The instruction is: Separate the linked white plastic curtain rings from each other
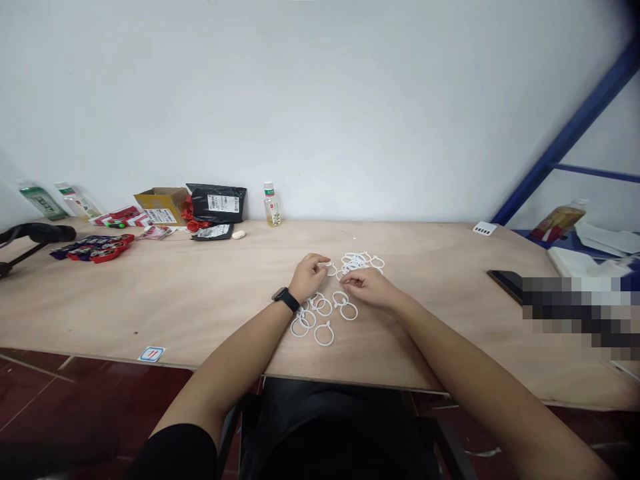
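Note:
My left hand (307, 275), with a black watch (286, 299) on its wrist, is closed with thumb and forefinger at a white curtain ring (335, 269). Close by on the right, my right hand (370, 287) has its fingers pinched together; what they hold, if anything, is hidden. Beyond the right hand lies a pile of white curtain rings (356, 261), each with a small eyelet. Several more rings (307, 319) lie loosely overlapped below the left wrist. Two touching rings (349, 311) rest between the hands, and a single ring (324, 334) lies nearest me.
Along the wall stand a bottle (271, 205), a black parcel bag (219, 203) and an opened cardboard box (161, 205). Red and blue items (95, 248) lie left. A white power strip (484, 229) and a dark phone (506, 284) are right. A numbered label (151, 354) marks the front edge.

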`<move>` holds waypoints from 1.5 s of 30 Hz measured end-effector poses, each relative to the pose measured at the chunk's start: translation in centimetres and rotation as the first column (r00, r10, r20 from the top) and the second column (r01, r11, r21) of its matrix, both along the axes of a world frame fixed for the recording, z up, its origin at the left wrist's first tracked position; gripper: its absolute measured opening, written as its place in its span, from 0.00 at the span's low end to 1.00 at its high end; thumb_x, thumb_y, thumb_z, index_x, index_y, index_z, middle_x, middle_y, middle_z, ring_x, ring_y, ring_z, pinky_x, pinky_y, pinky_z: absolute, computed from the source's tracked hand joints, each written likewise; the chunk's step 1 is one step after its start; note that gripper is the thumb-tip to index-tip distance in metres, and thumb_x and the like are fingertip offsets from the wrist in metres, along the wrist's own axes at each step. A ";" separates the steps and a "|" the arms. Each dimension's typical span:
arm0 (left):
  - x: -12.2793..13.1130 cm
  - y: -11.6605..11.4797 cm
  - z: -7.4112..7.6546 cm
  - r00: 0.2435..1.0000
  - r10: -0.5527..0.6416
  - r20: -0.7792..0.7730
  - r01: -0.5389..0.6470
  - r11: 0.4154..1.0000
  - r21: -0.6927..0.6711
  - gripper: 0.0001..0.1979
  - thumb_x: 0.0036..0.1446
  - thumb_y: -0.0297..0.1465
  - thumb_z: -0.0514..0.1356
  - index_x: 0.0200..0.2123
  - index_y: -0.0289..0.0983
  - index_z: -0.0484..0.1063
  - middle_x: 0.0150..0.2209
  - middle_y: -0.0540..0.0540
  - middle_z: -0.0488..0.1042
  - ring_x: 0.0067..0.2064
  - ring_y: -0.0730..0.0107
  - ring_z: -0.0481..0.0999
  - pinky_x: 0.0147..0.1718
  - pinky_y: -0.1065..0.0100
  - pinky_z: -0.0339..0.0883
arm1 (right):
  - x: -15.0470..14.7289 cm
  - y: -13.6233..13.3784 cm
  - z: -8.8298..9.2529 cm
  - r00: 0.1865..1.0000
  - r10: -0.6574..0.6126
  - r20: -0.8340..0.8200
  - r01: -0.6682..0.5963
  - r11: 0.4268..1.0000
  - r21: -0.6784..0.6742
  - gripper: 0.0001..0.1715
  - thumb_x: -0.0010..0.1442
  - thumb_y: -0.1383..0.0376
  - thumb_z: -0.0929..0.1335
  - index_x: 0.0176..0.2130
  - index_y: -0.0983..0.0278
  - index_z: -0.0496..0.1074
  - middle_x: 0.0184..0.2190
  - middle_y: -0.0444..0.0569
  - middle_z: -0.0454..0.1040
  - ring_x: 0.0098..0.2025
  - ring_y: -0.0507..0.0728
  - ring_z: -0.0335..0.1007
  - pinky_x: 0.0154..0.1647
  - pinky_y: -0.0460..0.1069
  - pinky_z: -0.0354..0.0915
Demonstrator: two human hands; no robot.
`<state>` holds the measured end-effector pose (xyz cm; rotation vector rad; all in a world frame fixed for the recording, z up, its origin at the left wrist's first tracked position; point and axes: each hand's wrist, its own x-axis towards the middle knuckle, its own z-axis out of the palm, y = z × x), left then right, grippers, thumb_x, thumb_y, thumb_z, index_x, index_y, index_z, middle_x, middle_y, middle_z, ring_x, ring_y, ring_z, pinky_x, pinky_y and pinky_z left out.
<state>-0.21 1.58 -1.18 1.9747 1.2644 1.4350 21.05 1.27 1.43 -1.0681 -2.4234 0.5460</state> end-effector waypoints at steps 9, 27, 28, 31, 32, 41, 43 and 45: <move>0.3 -0.8 0.4 0.971 -0.158 -0.181 0.153 0.987 -0.043 0.14 0.51 0.23 0.56 0.40 0.35 0.76 0.39 0.45 0.74 0.33 0.74 0.71 0.35 0.71 0.67 | -1.4 -1.1 0.1 0.979 0.164 0.124 -0.158 0.986 -0.060 0.09 0.51 0.70 0.67 0.33 0.62 0.77 0.29 0.45 0.75 0.29 0.52 0.68 0.30 0.45 0.59; 0.1 -1.9 1.6 0.812 -0.319 -0.488 0.305 0.946 -0.110 0.18 0.47 0.23 0.58 0.43 0.36 0.74 0.41 0.45 0.74 0.40 0.67 0.73 0.43 0.68 0.67 | -1.3 -0.4 -1.0 0.989 0.088 0.115 -0.099 0.991 0.089 0.07 0.57 0.70 0.65 0.32 0.63 0.74 0.34 0.48 0.70 0.35 0.54 0.66 0.37 0.47 0.59; 0.0 -1.8 1.5 0.808 -0.321 -0.495 0.301 0.946 -0.122 0.18 0.46 0.24 0.59 0.43 0.36 0.74 0.41 0.45 0.74 0.40 0.67 0.73 0.43 0.68 0.67 | -1.2 -0.4 -1.0 0.990 0.092 0.110 -0.101 0.991 0.083 0.07 0.58 0.69 0.65 0.32 0.63 0.74 0.34 0.48 0.70 0.35 0.54 0.66 0.37 0.47 0.59; 0.0 -1.7 1.3 0.782 -0.336 -0.526 0.292 0.942 -0.168 0.17 0.46 0.25 0.60 0.43 0.37 0.74 0.39 0.46 0.74 0.40 0.65 0.73 0.42 0.67 0.66 | -1.2 -0.5 -0.9 0.989 0.098 0.115 -0.104 0.993 0.053 0.05 0.57 0.67 0.67 0.33 0.62 0.74 0.34 0.48 0.71 0.36 0.54 0.67 0.36 0.47 0.59; 0.0 -1.7 1.2 0.772 -0.339 -0.538 0.290 0.940 -0.177 0.16 0.46 0.26 0.60 0.42 0.37 0.75 0.38 0.46 0.74 0.40 0.65 0.73 0.42 0.67 0.66 | -1.2 -0.5 -0.9 0.988 0.098 0.120 -0.103 0.994 0.044 0.05 0.56 0.68 0.67 0.33 0.63 0.74 0.34 0.48 0.71 0.36 0.54 0.67 0.35 0.47 0.59; -0.2 -1.6 0.9 0.786 -0.313 -0.534 0.262 0.950 -0.172 0.13 0.47 0.28 0.62 0.39 0.39 0.77 0.41 0.46 0.71 0.42 0.66 0.73 0.45 0.68 0.66 | -1.4 -0.2 -1.3 0.994 0.098 0.047 -0.101 0.992 0.069 0.07 0.58 0.70 0.65 0.31 0.63 0.74 0.34 0.48 0.70 0.37 0.54 0.66 0.37 0.48 0.61; -0.2 -1.6 0.8 0.787 -0.302 -0.538 0.242 0.953 -0.181 0.10 0.48 0.29 0.62 0.37 0.38 0.77 0.42 0.46 0.70 0.41 0.67 0.73 0.44 0.68 0.67 | -1.3 -0.1 -1.4 0.994 0.097 0.040 -0.099 0.992 0.072 0.07 0.58 0.70 0.65 0.33 0.63 0.74 0.35 0.48 0.70 0.37 0.54 0.67 0.38 0.48 0.61; -0.3 -1.6 0.7 0.780 -0.303 -0.548 0.241 0.953 -0.185 0.06 0.50 0.29 0.61 0.34 0.38 0.77 0.42 0.46 0.70 0.40 0.68 0.73 0.44 0.68 0.66 | -1.1 0.0 -1.3 0.994 0.104 0.032 -0.106 0.991 0.077 0.08 0.56 0.70 0.66 0.34 0.62 0.74 0.36 0.48 0.70 0.39 0.55 0.67 0.40 0.49 0.61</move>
